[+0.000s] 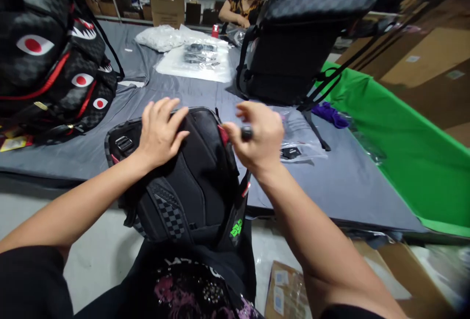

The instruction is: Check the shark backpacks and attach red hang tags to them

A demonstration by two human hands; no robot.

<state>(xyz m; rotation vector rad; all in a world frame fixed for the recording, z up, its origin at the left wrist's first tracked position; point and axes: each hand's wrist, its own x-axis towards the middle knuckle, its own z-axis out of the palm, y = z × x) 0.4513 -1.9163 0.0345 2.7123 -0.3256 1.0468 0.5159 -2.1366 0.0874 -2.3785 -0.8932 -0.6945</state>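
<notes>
A black backpack [194, 177] with checkered shoulder-strap panels lies back side up before me, between the table edge and my lap. Spread on its upper left part is my left hand [159, 130], fingers apart, gripping nothing. At the bag's upper right edge, my right hand [259, 135] is closed around a small object with a black rounded end [246, 134]; the rest of it is hidden in the fist. Red lining [223, 134] shows at the bag's edge by my right thumb. A metal-look buckle [124, 143] sits left of my left hand.
Black backpacks with shark-face prints [62, 59] stand at left. Another checkered backpack [290, 59] stands at right. Plastic bags [198, 59], a purple cloth [330, 115] and a green cloth barrier [407, 148] are around the grey table [348, 187]. Across it sits a person [235, 11].
</notes>
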